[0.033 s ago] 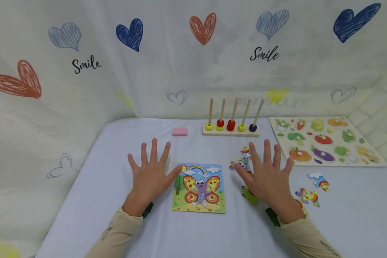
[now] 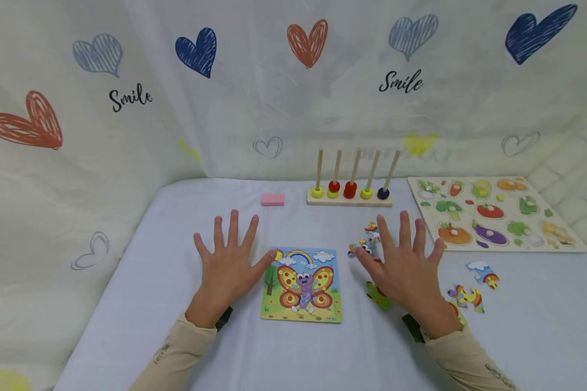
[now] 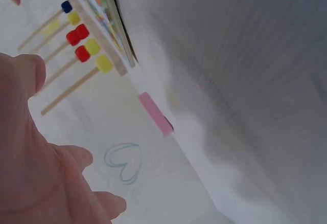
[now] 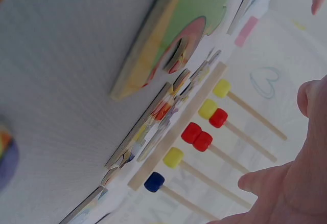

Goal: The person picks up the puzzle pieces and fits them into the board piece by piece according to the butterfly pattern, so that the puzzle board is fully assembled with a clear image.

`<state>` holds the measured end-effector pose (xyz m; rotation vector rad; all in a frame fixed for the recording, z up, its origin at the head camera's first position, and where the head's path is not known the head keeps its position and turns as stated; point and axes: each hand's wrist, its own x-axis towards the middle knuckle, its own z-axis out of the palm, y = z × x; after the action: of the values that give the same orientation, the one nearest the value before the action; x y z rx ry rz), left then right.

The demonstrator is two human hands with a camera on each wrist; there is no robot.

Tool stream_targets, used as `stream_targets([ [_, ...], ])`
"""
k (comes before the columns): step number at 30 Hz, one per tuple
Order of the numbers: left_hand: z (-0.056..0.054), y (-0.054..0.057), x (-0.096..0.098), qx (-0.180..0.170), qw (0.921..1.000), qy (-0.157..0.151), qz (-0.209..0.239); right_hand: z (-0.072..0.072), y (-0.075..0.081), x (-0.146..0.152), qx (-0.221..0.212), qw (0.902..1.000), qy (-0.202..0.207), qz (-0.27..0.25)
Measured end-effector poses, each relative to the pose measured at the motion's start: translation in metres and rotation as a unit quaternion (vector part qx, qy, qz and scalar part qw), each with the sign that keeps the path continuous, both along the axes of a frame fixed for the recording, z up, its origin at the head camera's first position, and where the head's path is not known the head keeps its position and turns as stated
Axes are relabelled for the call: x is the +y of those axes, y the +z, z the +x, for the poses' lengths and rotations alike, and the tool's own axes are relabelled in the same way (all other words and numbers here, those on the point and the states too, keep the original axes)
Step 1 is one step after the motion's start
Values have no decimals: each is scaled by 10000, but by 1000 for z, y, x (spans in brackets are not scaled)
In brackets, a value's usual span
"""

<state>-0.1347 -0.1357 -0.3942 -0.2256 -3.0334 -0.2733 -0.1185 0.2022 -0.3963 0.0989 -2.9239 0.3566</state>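
Both hands are spread over the white table with straight fingers and nothing in them. My left hand (image 2: pixel 227 274) is just left of a square butterfly picture puzzle (image 2: pixel 303 285), its thumb overlapping the upper left corner in the head view. To the right of the puzzle, my right hand (image 2: pixel 408 274) hovers among loose jigsaw pieces and partly hides some. A green piece (image 2: pixel 378 297) shows below its thumb, and a piece with eyes (image 2: pixel 364 248) lies by the thumb tip. In the right wrist view, the green piece (image 4: pixel 209 1) looms large at the top.
At the back stands a wooden bead stacker (image 2: pixel 349 200) with several upright pegs and coloured beads. Left of it lies a pink block (image 2: pixel 273 200). A vegetable puzzle board (image 2: pixel 511 241) occupies the back right. More jigsaw pieces, including a yellow one (image 2: pixel 469 298), lie right of my right hand.
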Motion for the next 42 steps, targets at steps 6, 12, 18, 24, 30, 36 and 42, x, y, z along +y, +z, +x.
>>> stream_targets([
  [6,0,1,-2,-10,10000,-43,5,-2,0,-1,25,10000,38,28],
  [12,0,1,-3,-12,10000,-40,11,-3,2,-3,19,10000,62,72],
  [18,1,-1,-4,40,9999,-122,69,-2,3,-4,-98,9999,57,85],
  [24,2,0,-5,53,9992,-379,111,-2,4,-6,-220,9997,75,70],
  [30,7,0,-6,-35,9968,-744,285,-1,5,-6,-171,9997,94,112],
  [36,16,0,-10,-173,9929,-1172,60,-1,7,-6,-201,9997,101,88],
  [42,24,0,-20,-191,9873,-1574,-111,-1,9,-7,-277,9996,47,83],
])
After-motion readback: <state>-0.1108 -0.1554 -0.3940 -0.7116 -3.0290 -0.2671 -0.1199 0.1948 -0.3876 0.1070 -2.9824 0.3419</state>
